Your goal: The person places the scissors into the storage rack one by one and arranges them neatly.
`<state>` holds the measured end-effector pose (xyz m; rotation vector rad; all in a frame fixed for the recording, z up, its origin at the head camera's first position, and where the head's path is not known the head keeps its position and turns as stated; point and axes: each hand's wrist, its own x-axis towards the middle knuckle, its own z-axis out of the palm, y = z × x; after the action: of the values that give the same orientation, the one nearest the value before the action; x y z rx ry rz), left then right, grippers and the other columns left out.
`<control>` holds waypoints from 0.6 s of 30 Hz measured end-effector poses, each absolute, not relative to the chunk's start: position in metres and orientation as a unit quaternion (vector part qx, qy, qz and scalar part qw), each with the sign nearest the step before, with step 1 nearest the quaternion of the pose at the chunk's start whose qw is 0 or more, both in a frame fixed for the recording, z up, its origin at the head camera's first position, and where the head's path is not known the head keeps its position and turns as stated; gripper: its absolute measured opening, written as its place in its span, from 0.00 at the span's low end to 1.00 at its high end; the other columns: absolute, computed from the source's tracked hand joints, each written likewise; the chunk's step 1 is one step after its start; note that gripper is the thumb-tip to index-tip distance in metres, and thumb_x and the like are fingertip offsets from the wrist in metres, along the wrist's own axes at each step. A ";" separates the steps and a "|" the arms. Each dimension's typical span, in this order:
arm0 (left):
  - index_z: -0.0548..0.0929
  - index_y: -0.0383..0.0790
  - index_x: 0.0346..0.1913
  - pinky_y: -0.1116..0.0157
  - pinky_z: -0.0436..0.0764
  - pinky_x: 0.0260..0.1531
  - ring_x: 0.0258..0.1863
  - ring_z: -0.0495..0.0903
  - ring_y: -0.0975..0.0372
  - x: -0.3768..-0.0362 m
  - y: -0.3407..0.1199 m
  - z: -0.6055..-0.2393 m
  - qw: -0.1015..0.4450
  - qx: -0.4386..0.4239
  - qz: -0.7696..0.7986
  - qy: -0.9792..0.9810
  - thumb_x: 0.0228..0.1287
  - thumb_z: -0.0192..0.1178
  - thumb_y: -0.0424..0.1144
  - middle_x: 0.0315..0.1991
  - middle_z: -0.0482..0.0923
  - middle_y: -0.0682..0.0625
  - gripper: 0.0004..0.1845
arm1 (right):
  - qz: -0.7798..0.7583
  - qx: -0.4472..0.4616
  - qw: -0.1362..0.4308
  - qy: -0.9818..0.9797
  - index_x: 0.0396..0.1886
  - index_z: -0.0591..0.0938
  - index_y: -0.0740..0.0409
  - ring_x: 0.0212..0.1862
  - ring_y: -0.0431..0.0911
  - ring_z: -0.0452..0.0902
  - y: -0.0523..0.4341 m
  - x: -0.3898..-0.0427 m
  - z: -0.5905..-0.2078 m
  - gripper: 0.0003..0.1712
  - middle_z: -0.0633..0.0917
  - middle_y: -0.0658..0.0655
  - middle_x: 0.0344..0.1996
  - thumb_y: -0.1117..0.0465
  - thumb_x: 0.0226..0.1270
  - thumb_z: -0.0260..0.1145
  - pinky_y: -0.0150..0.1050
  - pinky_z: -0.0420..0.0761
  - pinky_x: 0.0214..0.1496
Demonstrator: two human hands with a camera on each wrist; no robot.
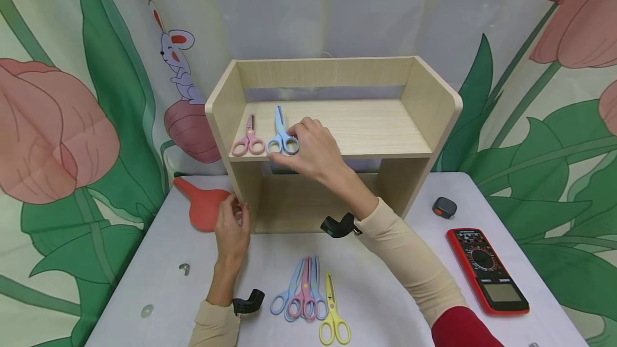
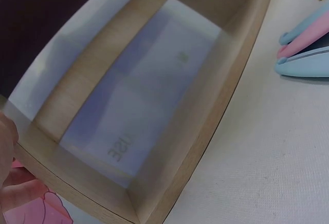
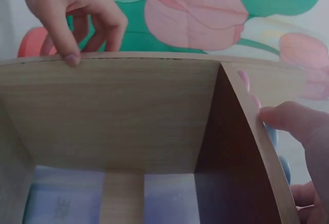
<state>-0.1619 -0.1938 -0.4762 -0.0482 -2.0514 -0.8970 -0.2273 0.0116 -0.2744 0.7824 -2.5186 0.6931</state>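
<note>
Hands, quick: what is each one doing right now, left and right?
Left hand: fingers curled on the front edge of the wooden shelf's left side panel.
Right hand: pinches the handles of the blue scissors on the top shelf.

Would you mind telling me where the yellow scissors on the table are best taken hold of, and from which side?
Take the yellow scissors by the two finger loops, coming from the near table edge. They lie flat and closed, loops toward the person and blades pointing away toward the wooden shelf. Their right side is free; the bunch of blue and pink scissors lies close on their left, so a grip from there looks crowded.
</note>
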 end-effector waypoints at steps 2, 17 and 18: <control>0.73 0.27 0.58 0.53 0.89 0.36 0.39 0.86 0.47 -0.162 -0.193 -0.476 0.434 -0.018 -0.361 -0.825 0.66 0.63 0.28 0.44 0.78 0.35 0.20 | 0.248 0.275 0.190 -0.909 0.47 0.85 0.59 0.43 0.49 0.74 0.010 -0.229 -0.273 0.36 0.82 0.55 0.42 0.33 0.54 0.70 0.42 0.78 0.44; 0.73 0.27 0.58 0.51 0.89 0.36 0.38 0.86 0.47 -0.161 -0.193 -0.474 0.434 -0.017 -0.360 -0.826 0.66 0.63 0.28 0.43 0.78 0.34 0.19 | 0.236 0.271 0.185 -0.914 0.51 0.84 0.62 0.44 0.50 0.72 0.012 -0.225 -0.273 0.42 0.80 0.57 0.44 0.31 0.51 0.73 0.40 0.75 0.44; 0.73 0.27 0.58 0.52 0.89 0.36 0.38 0.86 0.47 -0.160 -0.193 -0.474 0.433 -0.017 -0.361 -0.826 0.66 0.63 0.28 0.43 0.78 0.34 0.19 | 0.234 0.275 0.190 -0.913 0.52 0.84 0.62 0.44 0.50 0.71 0.014 -0.223 -0.274 0.43 0.80 0.58 0.44 0.31 0.51 0.73 0.40 0.75 0.44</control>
<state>-0.1605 -0.1934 -0.4742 -0.0416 -2.0583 -0.8988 -0.2235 0.0137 -0.2740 0.7723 -2.5655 0.6585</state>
